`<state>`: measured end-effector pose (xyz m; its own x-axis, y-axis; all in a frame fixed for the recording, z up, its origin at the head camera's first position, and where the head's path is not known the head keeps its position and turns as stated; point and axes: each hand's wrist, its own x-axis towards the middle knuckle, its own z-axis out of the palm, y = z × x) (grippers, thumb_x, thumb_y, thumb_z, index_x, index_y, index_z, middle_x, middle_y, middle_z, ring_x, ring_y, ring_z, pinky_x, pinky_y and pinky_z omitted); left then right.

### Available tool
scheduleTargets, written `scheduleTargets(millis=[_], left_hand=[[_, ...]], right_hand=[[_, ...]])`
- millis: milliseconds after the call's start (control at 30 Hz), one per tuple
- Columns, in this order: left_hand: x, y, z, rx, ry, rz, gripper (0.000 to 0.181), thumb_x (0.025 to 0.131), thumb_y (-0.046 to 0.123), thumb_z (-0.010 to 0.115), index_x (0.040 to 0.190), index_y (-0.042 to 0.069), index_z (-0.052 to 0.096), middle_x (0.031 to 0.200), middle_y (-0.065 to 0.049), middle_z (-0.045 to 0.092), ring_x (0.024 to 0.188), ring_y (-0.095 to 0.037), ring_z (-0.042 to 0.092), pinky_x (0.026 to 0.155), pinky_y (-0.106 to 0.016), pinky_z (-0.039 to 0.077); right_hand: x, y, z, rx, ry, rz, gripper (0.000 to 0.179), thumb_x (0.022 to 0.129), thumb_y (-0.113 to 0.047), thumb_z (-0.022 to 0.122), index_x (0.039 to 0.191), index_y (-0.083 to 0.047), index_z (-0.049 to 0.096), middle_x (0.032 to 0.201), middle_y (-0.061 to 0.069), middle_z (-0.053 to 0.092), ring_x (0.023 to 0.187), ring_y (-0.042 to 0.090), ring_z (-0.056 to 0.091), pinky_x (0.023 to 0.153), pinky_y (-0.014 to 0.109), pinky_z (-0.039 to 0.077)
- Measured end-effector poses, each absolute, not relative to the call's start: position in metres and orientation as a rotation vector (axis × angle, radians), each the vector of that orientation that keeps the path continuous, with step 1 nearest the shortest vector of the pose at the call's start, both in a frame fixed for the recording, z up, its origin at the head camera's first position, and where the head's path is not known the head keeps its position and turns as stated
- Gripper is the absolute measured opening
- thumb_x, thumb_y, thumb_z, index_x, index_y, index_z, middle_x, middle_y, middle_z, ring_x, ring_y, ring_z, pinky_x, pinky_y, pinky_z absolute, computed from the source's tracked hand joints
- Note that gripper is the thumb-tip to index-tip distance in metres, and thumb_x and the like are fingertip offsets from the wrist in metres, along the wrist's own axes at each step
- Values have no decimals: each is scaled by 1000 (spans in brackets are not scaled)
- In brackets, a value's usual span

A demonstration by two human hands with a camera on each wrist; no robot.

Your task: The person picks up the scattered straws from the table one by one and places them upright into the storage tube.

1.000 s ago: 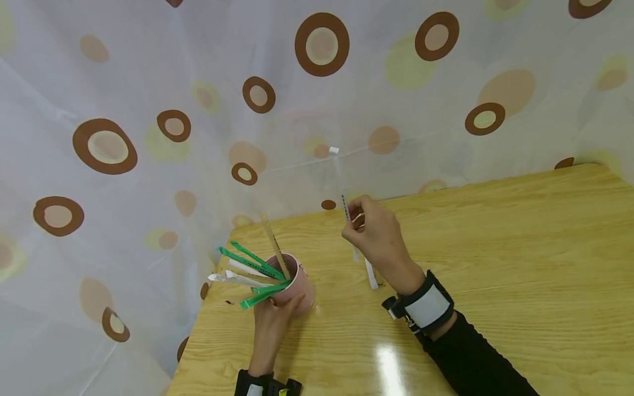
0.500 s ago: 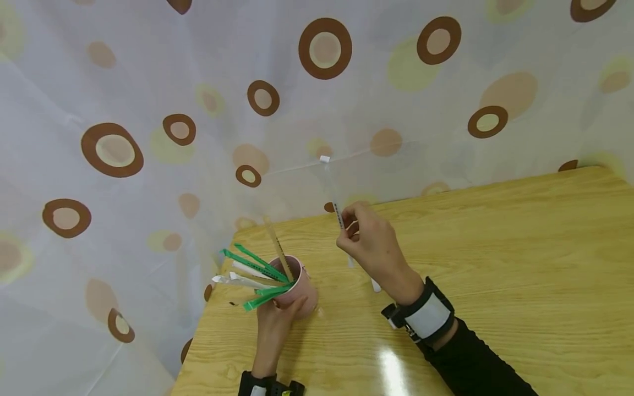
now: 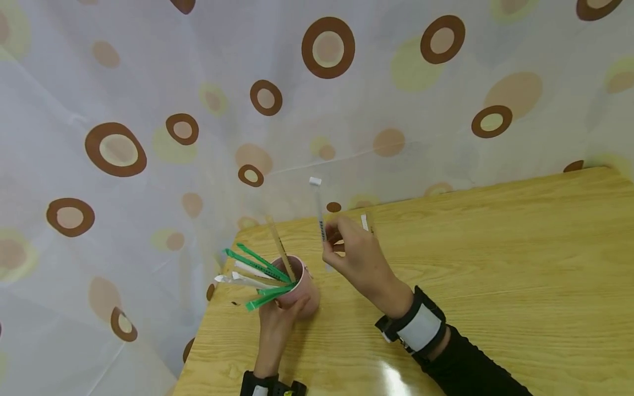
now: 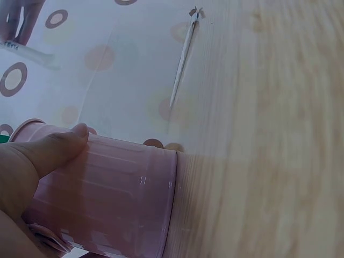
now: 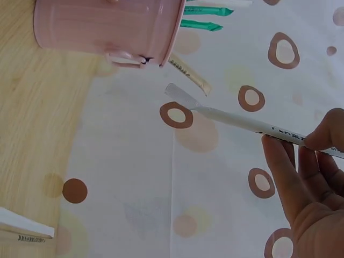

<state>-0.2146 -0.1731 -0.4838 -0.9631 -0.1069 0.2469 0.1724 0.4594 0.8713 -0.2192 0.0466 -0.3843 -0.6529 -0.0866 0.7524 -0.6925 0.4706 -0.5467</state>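
My left hand (image 3: 274,324) holds the side of a pink pail-shaped cup (image 3: 306,297) standing on the table; in the left wrist view its thumb lies along the cup's wall (image 4: 118,183). Several paper-wrapped straws lean out of the cup, among them a green one (image 3: 269,296), a white one (image 3: 241,279) and an upright tan one (image 3: 280,245). Right of the cup and above the table, my right hand (image 3: 364,256) pinches a white wrapped straw (image 5: 236,120) between thumb and fingertips. Its flattened, ridged end points toward the cup side in the right wrist view.
Behind my right hand lie a white wrapped straw (image 3: 365,221) and a tan one (image 5: 32,237) on the wooden table (image 3: 495,264). A curtain with brown rings (image 3: 386,99) hangs along the table's back and left edges.
My right hand has moved left and slightly down with the white straw, toward the cup. The straws lying on the table now show beyond that hand. My left hand keeps holding the cup.
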Motion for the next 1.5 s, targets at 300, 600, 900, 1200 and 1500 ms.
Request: scheduleTargets(millis=[300,600,900,1200,1500], left_hand=[[-214,-172,-483,-94,-2428,-1513,91,78,12,89,150,-3,35,149,-23,45,138,-41,44,111,-59,39],[-214,-173,-484,-144,-2397,-1557,82,82,14,87,149,5,40,146,-17,50,135,-34,48,109,-56,42],[-213,-175,-485,-198,-2385,-1523,79,86,13,83,151,9,37,146,-15,50,131,-30,52,105,-54,46],[-213,-175,-485,-171,-2414,-1510,84,85,15,85,152,8,36,148,-15,48,135,-33,49,107,-57,44],[-215,-174,-483,-218,-2407,-1448,83,81,15,87,149,8,40,147,-13,50,136,-32,48,109,-56,42]], right_hand=[[-211,32,-388,832,-1976,1128,23,86,10,67,104,-3,59,95,6,61,91,16,67,78,18,58],[-204,11,-400,957,-1963,1126,27,87,11,69,108,-1,58,100,7,61,95,16,68,83,19,57],[-207,-2,-418,980,-2053,1104,26,89,7,71,110,-1,59,103,8,62,95,16,69,80,19,58],[-210,-1,-419,938,-2039,1135,25,91,6,69,112,-1,59,104,8,62,96,16,69,81,18,58],[-208,-4,-413,895,-1899,1206,28,90,8,69,114,-1,57,103,9,60,100,20,68,82,23,59]])
